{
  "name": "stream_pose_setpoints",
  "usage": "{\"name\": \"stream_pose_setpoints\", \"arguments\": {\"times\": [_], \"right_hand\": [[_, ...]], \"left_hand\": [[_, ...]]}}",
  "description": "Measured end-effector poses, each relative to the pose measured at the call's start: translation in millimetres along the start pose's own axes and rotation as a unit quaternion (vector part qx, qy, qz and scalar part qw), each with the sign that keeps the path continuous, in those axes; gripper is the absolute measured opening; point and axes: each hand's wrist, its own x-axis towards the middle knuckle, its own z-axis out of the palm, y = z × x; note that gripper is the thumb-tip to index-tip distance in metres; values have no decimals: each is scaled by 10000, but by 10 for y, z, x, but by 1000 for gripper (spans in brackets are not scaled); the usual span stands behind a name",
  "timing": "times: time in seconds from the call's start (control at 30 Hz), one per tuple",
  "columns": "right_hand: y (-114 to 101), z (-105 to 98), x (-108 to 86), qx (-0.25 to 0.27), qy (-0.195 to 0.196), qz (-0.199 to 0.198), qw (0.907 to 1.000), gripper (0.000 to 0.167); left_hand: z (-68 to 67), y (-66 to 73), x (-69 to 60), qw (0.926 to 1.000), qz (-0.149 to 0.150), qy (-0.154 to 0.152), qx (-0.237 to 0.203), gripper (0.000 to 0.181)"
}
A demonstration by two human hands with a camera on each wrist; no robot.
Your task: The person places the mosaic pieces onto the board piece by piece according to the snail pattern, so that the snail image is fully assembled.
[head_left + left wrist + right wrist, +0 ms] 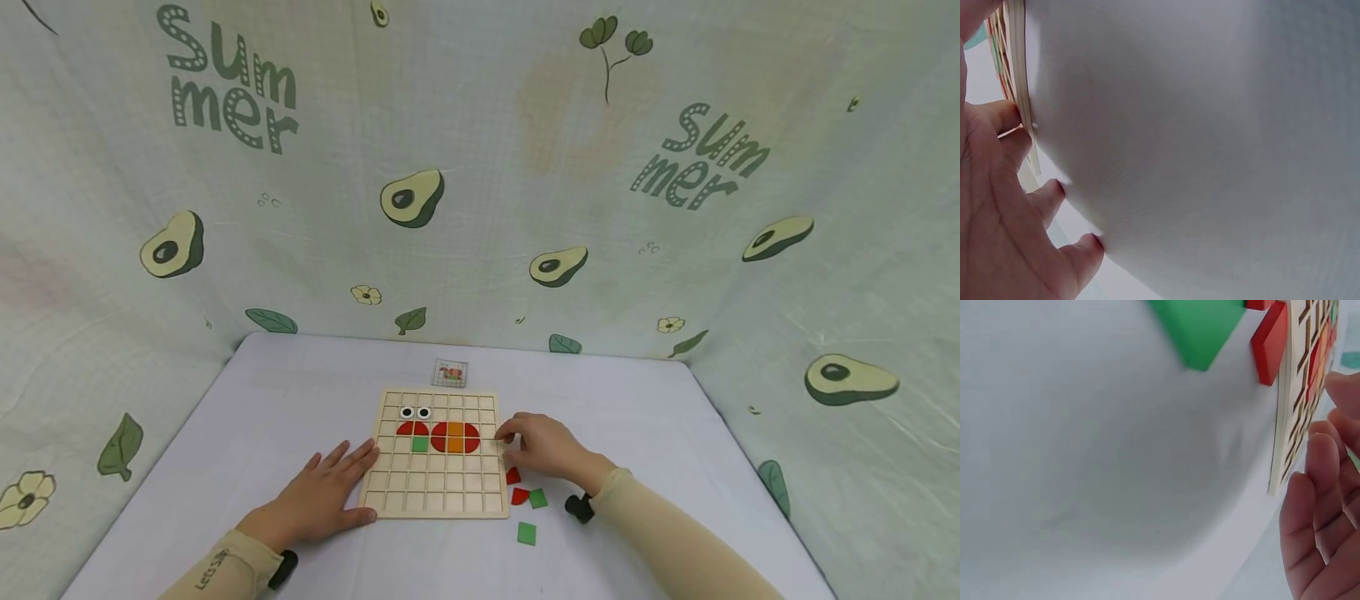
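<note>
A wooden grid board (432, 503) lies flat on the white table. Set in its grid are two eye pieces (407, 412), red quarter-round pieces (438, 437), a green square (419, 445) and orange squares (455, 445). My left hand (318, 493) is spread on the table, its fingertips against the board's left edge, as the left wrist view also shows. My right hand (546, 446) hovers at the board's right edge with fingers loosely bent. In the right wrist view no piece shows between thumb and fingers (1322, 456).
Right of the board lie loose red quarter-round pieces (520, 497) and green squares (527, 533), one red piece close against its edge. Behind the board is a small picture card (450, 373) with a gridded drawing. A printed cloth (480, 250) hangs around the table's back and sides.
</note>
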Motion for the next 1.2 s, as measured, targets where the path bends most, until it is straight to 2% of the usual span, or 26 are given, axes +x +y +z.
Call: {"name": "stream_pose_setpoints", "arguments": {"times": [0.33, 0.47, 0.73, 0.9, 1.2], "right_hand": [[198, -10, -355, 275, -69, 53, 9996, 28], [260, 0, -484, 370, 15, -16, 9993, 28], [315, 17, -672, 508, -58, 0, 9987, 28], [277, 59, -705, 514, -143, -180, 9984, 29], [145, 151, -586, 352, -154, -398, 9985, 19]], "left_hand": [[-5, 5, -7, 10000, -25, -2, -23, 92], [-5, 5, -15, 10000, -18, -6, -9, 91], [2, 1, -9, 10000, -22, 18, 3, 91], [9, 0, 5, 10000, -56, 6, -10, 93], [-9, 11, -1, 10000, -15, 17, -59, 92]]}}
